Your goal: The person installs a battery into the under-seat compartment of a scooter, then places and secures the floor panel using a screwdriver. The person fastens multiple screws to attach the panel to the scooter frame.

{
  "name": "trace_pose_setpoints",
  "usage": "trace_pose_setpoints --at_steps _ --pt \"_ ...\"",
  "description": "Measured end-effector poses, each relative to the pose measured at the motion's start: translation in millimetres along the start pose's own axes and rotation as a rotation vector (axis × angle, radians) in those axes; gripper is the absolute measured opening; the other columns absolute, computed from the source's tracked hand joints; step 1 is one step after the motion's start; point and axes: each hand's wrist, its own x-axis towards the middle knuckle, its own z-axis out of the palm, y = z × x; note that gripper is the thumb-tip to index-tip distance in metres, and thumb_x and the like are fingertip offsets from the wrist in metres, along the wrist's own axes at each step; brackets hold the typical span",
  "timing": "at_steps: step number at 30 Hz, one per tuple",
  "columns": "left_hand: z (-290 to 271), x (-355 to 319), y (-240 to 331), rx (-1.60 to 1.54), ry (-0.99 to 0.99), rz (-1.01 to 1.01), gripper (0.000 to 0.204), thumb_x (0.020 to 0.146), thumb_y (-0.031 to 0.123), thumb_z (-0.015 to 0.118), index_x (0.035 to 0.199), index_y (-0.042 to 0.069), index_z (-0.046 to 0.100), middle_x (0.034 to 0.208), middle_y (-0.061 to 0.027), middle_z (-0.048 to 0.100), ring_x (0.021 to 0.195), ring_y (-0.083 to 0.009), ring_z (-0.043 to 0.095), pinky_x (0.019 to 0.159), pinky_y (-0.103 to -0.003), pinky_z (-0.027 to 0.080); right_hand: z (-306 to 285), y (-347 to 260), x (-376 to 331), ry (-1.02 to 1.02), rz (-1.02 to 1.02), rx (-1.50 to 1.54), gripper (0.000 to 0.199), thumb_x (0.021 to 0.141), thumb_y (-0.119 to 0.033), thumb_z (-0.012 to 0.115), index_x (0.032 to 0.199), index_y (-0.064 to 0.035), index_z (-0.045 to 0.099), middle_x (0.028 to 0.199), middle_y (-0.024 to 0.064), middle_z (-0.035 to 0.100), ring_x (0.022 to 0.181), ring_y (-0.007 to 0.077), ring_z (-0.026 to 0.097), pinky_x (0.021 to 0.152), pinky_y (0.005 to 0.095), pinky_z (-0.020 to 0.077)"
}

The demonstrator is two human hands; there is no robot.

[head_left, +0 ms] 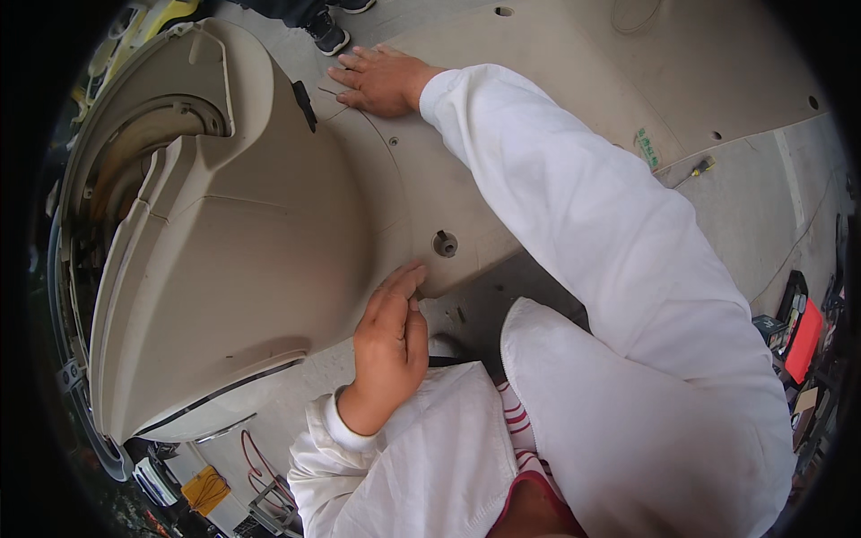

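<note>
A large beige moulded panel [466, 179] stretches in front of me, with a tall rounded beige housing [269, 233] rising from its left part. My right hand [381, 81] lies flat on the panel's far left part, fingers spread, holding nothing. Beside the housing's foot, my left hand [392, 345] is raised with its fingers stretched out and close together. Its fingertips reach the panel's near edge; whether they press on it I cannot tell. Just beyond them is a round recessed hole [445, 243] in the panel. A smaller hole [393, 141] sits nearer my right hand.
A screwdriver [702, 167] with a yellow and black handle lies beside the panel's right edge. Farther right are a red object [804, 341] and assorted tools. Another person's shoe [327, 34] shows at the top. A red hose [251, 453] and an orange item [205, 489] lie at lower left.
</note>
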Motion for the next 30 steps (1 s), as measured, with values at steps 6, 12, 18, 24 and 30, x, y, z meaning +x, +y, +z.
trace_pose_setpoints --at_steps 6,12,18,24,30 --pt "-5 -31 -12 0.108 0.094 -0.131 0.013 0.094 0.001 0.065 0.104 -0.001 0.073 0.082 -0.0138 0.072 0.067 -0.0220 0.067 0.063 -0.031 0.053 -41 -38 -113 0.083 -0.054 0.103 0.069 0.110 -0.050 0.036 0.160 -0.0026 0.030 0.167 0.0199 0.025 0.156 0.0378 0.020 0.127 0.0473 0.0197" --pt "-5 -22 -12 0.004 0.308 -0.259 0.007 0.095 0.005 0.067 0.097 0.000 0.072 0.065 -0.0103 0.062 0.051 -0.0173 0.051 0.051 -0.030 0.043 -24 -100 -205 0.056 -0.025 0.026 0.077 0.105 -0.051 0.047 0.160 -0.0011 0.029 0.168 0.0185 0.024 0.157 0.0350 0.020 0.127 0.0506 0.0166" --pt "-4 -16 -10 0.038 0.345 -0.173 0.008 0.096 0.006 0.067 0.099 0.000 0.071 0.071 -0.0116 0.064 0.055 -0.0178 0.056 0.054 -0.031 0.047 -8 -90 -209 0.065 -0.066 0.066 0.077 0.105 -0.053 0.046 0.159 -0.0003 0.031 0.167 0.0190 0.028 0.157 0.0345 0.020 0.127 0.0502 0.0162" --pt "-1 -10 -12 0.016 0.153 -0.163 0.038 0.087 0.013 0.079 0.121 0.000 0.067 0.111 -0.0187 0.070 0.096 -0.0303 0.072 0.084 -0.038 0.057 -24 -82 -238 0.419 -0.057 0.097 0.084 0.099 -0.056 0.052 0.160 -0.0018 0.030 0.167 0.0184 0.028 0.156 0.0359 0.024 0.126 0.0516 0.0183" --pt "30 22 -23 0.579 -0.194 0.208 0.111 0.067 0.031 0.093 0.157 0.007 0.034 0.160 -0.0233 0.035 0.147 -0.0429 0.036 0.119 -0.054 0.033 -12 -65 -250 0.309 -0.096 0.087 0.094 0.091 -0.062 0.058 0.159 -0.0026 0.033 0.167 0.0191 0.029 0.154 0.0360 0.027 0.125 0.0535 0.0200"
